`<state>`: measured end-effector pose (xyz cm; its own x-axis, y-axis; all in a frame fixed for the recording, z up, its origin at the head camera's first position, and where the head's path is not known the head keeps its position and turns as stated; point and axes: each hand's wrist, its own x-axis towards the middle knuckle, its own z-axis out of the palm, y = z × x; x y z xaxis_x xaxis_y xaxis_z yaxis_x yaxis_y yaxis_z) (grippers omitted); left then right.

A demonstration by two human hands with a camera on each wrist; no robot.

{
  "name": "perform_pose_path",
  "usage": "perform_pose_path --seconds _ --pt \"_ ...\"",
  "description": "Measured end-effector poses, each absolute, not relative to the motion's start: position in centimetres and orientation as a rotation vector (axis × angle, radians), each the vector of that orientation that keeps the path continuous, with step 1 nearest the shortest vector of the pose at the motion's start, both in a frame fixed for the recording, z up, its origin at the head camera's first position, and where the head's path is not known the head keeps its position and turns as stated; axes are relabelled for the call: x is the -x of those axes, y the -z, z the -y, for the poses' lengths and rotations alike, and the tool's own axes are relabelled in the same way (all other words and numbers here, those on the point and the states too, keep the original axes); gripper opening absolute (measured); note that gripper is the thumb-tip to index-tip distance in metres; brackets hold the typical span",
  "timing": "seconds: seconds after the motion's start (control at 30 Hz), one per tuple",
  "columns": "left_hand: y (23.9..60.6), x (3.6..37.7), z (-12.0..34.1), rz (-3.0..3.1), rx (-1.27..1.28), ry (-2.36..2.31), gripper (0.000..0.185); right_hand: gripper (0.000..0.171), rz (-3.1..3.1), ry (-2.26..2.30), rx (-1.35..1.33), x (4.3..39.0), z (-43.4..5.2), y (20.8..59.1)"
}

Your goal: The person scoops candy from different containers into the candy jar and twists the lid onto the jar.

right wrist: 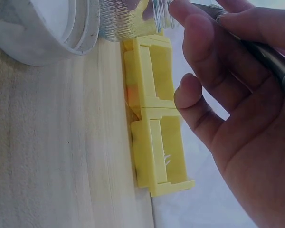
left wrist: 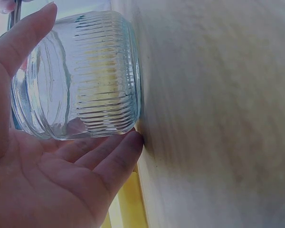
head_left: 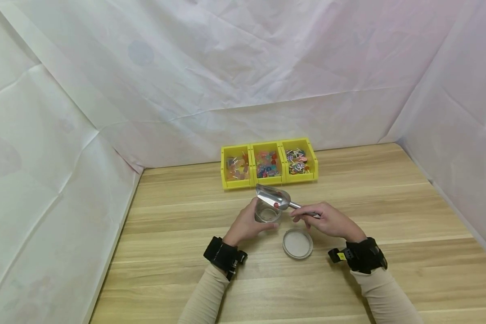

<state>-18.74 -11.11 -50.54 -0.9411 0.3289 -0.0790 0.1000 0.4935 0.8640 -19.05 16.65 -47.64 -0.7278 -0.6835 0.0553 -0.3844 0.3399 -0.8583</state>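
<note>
While above the jar (head_left: 268, 217), scoop (head_left: 276, 198) lengthwise aslant (handle (head_left: 295, 205) rightward), mouth (head_left: 263, 191) leftward.

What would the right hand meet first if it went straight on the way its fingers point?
The right hand would probably meet the glass jar first; their relative height is hard to judge, so it might pass above instead.

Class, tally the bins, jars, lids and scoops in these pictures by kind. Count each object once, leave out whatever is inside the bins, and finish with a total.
Yellow bins: 3
Glass jar: 1
Round lid: 1
Metal scoop: 1
Total: 6
</note>
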Motion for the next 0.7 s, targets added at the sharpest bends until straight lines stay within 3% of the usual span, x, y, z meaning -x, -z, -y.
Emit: perform_pose_path --seconds 0.7 --pt "50.64 18.93 11.09 -2.527 -0.406 -1.407 0.094 0.026 -2.374 1.286 1.027 18.80 -16.14 47.58"
